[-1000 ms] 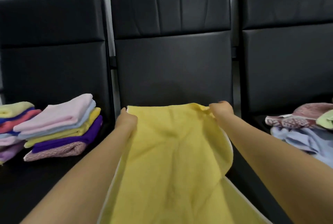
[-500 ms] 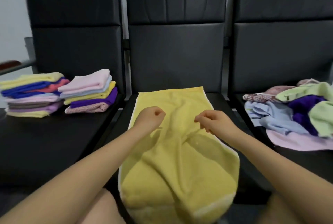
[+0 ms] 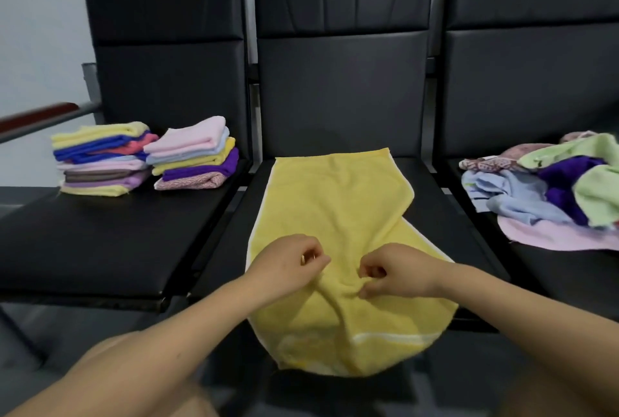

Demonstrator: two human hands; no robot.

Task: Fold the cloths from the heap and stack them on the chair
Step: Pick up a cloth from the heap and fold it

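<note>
While the yellow cloth (image 3: 338, 215) lies lengthwise on the middle chair (image 3: 341, 81), its near end hanging over the seat's front edge, the left hand (image 3: 290, 264) and right hand (image 3: 395, 271) each pinch a fold of it with curled fingers. Two folded stacks (image 3: 147, 155) sit on the left chair (image 3: 160, 48); the heap (image 3: 549, 185) lies on the right chair (image 3: 536, 64).
</note>
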